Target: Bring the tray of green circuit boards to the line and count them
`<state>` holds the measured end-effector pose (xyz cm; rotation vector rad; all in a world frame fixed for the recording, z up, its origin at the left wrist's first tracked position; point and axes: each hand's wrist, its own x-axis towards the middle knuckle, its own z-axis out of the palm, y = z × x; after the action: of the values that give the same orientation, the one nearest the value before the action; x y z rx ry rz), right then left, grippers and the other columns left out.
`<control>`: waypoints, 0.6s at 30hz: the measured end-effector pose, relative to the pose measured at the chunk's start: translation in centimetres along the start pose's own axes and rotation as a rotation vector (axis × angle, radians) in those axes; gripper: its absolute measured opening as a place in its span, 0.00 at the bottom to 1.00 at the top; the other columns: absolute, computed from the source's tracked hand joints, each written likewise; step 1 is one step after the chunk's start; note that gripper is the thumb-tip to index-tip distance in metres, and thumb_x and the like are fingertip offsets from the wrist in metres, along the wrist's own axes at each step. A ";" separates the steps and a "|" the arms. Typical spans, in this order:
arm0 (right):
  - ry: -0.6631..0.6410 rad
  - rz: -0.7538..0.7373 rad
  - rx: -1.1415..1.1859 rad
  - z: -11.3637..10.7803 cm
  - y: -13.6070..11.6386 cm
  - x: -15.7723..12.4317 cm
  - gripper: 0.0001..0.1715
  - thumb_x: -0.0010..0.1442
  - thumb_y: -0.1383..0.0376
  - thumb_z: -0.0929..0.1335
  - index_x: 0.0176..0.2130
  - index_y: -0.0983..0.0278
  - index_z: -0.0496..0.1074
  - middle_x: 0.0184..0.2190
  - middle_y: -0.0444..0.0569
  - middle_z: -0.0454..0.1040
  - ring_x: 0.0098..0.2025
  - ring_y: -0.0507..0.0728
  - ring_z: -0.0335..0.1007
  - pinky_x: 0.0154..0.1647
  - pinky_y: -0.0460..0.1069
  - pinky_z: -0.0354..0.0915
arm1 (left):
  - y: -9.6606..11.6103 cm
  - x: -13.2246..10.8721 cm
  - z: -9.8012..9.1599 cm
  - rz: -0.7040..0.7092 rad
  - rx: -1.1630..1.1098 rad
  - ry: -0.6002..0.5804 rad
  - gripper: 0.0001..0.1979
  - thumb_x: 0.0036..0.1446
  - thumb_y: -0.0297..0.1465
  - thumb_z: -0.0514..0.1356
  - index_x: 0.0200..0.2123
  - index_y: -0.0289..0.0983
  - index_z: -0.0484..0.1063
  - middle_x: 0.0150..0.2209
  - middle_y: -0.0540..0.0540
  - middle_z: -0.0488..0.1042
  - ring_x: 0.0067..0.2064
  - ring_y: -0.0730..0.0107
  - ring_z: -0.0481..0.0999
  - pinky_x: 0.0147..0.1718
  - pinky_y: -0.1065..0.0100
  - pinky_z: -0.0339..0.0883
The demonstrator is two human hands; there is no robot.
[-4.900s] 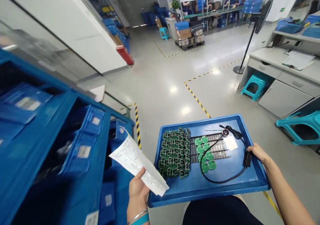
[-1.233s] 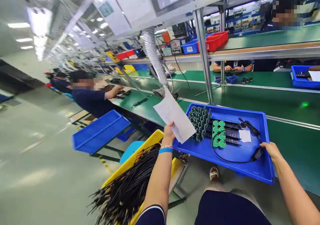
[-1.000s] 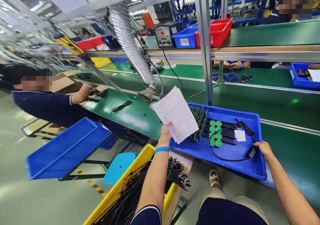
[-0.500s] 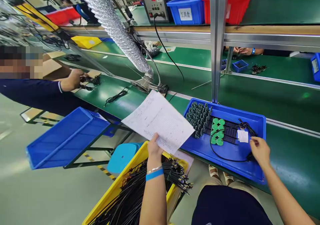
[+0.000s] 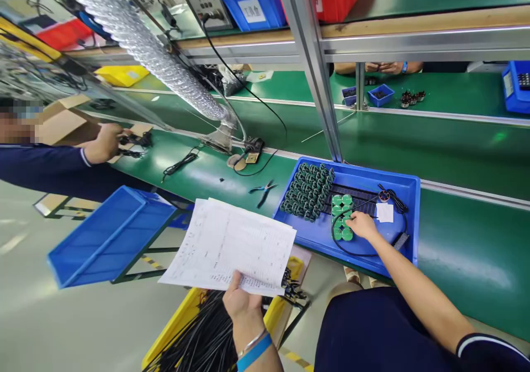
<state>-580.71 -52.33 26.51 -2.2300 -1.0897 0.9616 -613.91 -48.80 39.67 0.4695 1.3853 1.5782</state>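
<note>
Printed paper sheets [image 5: 232,245] are pinched at their lower edge by my left hand [image 5: 244,300], thumb on top. They hang over the yellow bin and the near table edge. Inside a blue tray [image 5: 409,239], my right hand [image 5: 362,226] has its fingers closed at the right edge of a panel of round green circuit boards [image 5: 342,209]. Left of that panel stand rows of dark green coil-like parts [image 5: 307,190]. A black cable [image 5: 356,253] curves through the tray, and a small white paper [image 5: 385,212] lies to the right.
Blue-handled pliers [image 5: 264,191] and a coiled black cable [image 5: 181,162] lie on the green bench [image 5: 467,239]. A yellow bin [image 5: 161,347] of black cables stands below. A silver duct [image 5: 153,41] and a metal post [image 5: 308,68] rise behind. A co-worker's hand [image 5: 103,143] is at the left.
My right hand has moved left from the tray's right side to the green boards. My left hand has lowered the sheets toward me, uncovering the pliers. The view has shifted.
</note>
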 end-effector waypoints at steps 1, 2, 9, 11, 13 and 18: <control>-0.002 0.006 -0.013 -1.0 1.2 -0.5 0.16 0.64 0.56 0.66 0.45 0.66 0.70 0.43 0.50 0.72 0.43 0.54 0.70 0.46 0.54 0.69 | 0.0 -0.4 0.1 0.000 0.002 0.002 0.22 0.59 0.23 0.53 0.56 0.41 0.69 0.60 0.51 0.68 0.65 0.62 0.59 0.65 0.57 0.52; 0.009 0.024 -0.027 -2.1 2.5 -0.8 0.16 0.64 0.56 0.66 0.45 0.66 0.71 0.43 0.50 0.72 0.43 0.54 0.70 0.47 0.55 0.69 | -0.1 -0.9 0.2 0.001 0.006 0.006 0.22 0.60 0.23 0.53 0.56 0.40 0.70 0.59 0.50 0.68 0.65 0.62 0.59 0.65 0.57 0.52; 0.167 0.236 -0.083 -6.8 8.6 1.5 0.20 0.63 0.59 0.67 0.51 0.68 0.67 0.49 0.53 0.69 0.48 0.58 0.68 0.49 0.58 0.68 | -1.9 -3.9 2.1 0.005 0.075 0.052 0.22 0.58 0.21 0.54 0.56 0.37 0.69 0.56 0.45 0.72 0.63 0.61 0.63 0.64 0.56 0.54; 0.177 0.222 -0.052 -6.8 8.7 2.4 0.19 0.63 0.58 0.67 0.50 0.68 0.68 0.46 0.52 0.70 0.45 0.57 0.70 0.47 0.56 0.69 | -2.5 -4.4 2.7 -0.003 0.087 0.052 0.21 0.58 0.21 0.54 0.55 0.36 0.70 0.55 0.44 0.73 0.62 0.61 0.65 0.63 0.56 0.54; 0.193 0.163 -0.006 -6.9 8.9 2.5 0.17 0.63 0.58 0.67 0.46 0.68 0.69 0.42 0.50 0.72 0.42 0.55 0.70 0.44 0.54 0.70 | -3.0 -4.8 3.3 -0.003 0.095 0.055 0.21 0.58 0.21 0.55 0.55 0.36 0.70 0.55 0.45 0.73 0.61 0.62 0.65 0.63 0.57 0.55; 0.352 -0.106 0.132 -9.1 10.7 -1.2 0.14 0.63 0.58 0.67 0.40 0.67 0.72 0.43 0.50 0.72 0.48 0.56 0.68 0.52 0.58 0.65 | -3.8 -5.4 4.3 -0.027 0.123 0.052 0.20 0.58 0.22 0.55 0.54 0.35 0.70 0.53 0.43 0.74 0.60 0.61 0.67 0.63 0.57 0.56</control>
<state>-569.17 -60.36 25.62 -2.1082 -0.9428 0.5513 -606.51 -51.26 38.99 0.4843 1.5279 1.4986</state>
